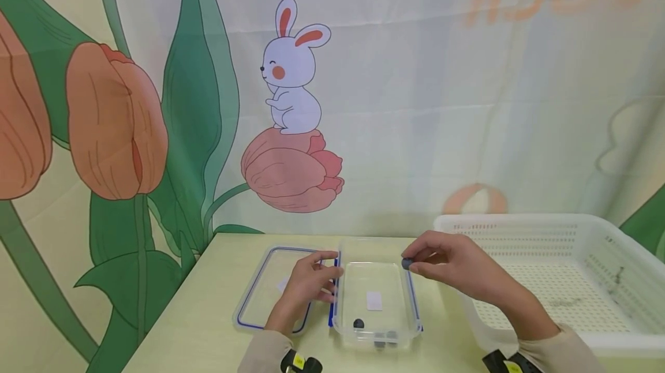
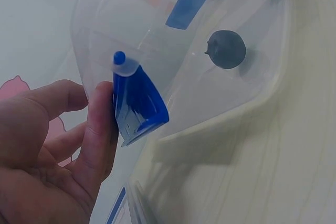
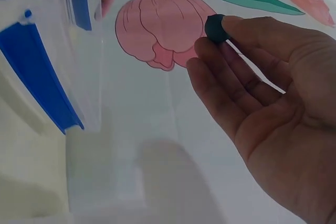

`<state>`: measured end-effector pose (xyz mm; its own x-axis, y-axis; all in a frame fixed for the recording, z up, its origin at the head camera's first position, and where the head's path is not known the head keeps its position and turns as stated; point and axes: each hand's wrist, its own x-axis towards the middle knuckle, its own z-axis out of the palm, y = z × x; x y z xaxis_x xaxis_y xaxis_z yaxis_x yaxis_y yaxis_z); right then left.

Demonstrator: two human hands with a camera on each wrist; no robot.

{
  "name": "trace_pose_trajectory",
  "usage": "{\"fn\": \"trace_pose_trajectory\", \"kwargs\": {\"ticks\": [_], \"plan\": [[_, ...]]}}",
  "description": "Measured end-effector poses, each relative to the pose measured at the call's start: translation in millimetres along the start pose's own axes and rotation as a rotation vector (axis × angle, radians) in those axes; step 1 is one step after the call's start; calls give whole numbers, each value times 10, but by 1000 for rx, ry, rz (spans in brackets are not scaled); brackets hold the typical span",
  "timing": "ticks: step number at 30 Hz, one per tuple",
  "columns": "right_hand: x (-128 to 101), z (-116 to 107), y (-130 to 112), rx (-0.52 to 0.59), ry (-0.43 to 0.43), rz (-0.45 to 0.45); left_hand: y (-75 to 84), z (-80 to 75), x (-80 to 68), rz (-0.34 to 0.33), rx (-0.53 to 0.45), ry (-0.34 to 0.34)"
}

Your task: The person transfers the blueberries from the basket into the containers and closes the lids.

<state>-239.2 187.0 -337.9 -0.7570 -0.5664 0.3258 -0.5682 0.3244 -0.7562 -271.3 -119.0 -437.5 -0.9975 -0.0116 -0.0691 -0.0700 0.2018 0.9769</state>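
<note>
On the pale yellow-green tabletop (image 1: 208, 315), farthest left, lies a clear lid (image 1: 265, 292) with a blue seal line round its edge, flat and just beside the container. The left hand (image 1: 306, 286) rests over the lid's right edge and reaches the container's left wall; in the left wrist view its fingers (image 2: 100, 129) lie nearly straight against the blue latch (image 2: 137, 106), touching rather than clasping it, so that grip is loose and unclosed. The clear plastic container (image 1: 375, 304) stands upright, rectangular, with blue latches on its long sides and a white label on its floor; a few small, round, dark blue berries (image 1: 358, 323) lie at its near end. Above its far right corner the right hand (image 1: 457, 269) pinches one more dark round berry (image 1: 407, 263) between thumb and fingertips. Farthest right sits a white perforated basket (image 1: 550, 228).
</note>
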Motion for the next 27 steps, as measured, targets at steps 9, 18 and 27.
{"fn": "trace_pose_trajectory", "kwargs": {"ticks": [9,18,27], "plan": [[46,248,63,24,-42,-87,21,8,-6,-9,-8,-5],[73,512,107,43,-118,-99,16,8,-14,-8,-2,2],[71,680,171,38,-167,-68,18,9,0,0,-9,-6]]}}
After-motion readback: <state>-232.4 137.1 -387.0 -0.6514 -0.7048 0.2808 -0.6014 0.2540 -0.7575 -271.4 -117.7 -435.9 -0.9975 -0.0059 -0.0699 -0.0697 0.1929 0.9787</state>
